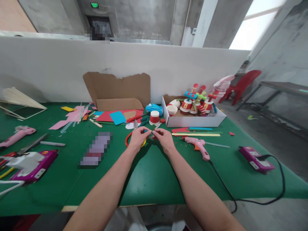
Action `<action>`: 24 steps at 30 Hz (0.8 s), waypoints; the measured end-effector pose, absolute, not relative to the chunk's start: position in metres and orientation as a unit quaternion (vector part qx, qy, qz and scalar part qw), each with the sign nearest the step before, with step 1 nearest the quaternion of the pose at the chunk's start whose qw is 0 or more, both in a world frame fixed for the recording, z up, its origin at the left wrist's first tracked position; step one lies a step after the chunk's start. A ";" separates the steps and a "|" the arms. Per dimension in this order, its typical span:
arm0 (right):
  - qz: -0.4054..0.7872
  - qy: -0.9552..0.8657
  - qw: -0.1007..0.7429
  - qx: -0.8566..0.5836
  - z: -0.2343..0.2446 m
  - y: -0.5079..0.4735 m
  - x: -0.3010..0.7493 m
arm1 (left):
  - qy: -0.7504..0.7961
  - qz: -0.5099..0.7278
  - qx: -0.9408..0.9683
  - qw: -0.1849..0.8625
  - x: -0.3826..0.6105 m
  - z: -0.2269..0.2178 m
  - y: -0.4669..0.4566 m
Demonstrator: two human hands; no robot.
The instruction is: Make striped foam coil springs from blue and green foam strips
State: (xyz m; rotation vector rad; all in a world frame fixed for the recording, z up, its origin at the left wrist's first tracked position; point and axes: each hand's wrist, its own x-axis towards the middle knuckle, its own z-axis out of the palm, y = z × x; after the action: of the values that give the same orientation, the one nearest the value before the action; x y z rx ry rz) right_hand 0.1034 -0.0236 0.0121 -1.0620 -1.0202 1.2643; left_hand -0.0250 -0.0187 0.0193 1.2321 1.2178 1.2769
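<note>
My left hand [138,138] and my right hand [164,139] meet over the middle of the table, thumbs and fingers pinched together. Between them is a small green paper strip [153,127], partly hidden by the fingertips. A bit of blue shows at the left fingertips; I cannot make out whether it belongs to the same piece. Scissors with red and yellow handles [127,140] lie beneath my left hand, half covered. Just beyond the hands stands an upturned red and white paper cup [154,118], with a red bottle cap [162,121] beside it.
A white box [196,121] at the back right holds cups and finished cup figures. Right of my hands lie paper strips [197,134] and a pink glue gun [198,147], its cord trailing to the front edge. Purple power strips [256,160] flank both sides; coloured paper [117,117] lies behind.
</note>
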 end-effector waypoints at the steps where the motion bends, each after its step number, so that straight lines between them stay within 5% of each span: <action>1: 0.532 -0.438 0.564 -0.455 0.012 -0.023 0.104 | 0.502 0.525 0.505 0.466 -0.026 0.020 -0.018; 15: 0.490 -0.552 0.483 -0.472 0.007 -0.022 0.105 | 0.528 0.501 0.537 0.425 -0.031 0.027 -0.017; 24: 0.584 -0.397 0.557 -0.438 0.013 -0.023 0.106 | 0.507 0.629 0.417 0.416 -0.041 0.024 -0.010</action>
State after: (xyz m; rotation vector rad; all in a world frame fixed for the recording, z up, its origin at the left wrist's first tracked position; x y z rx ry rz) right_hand 0.1060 -0.0230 0.0127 -1.0331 -0.9372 1.3785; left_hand -0.0412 -0.0097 0.0236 1.0475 1.2731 1.5807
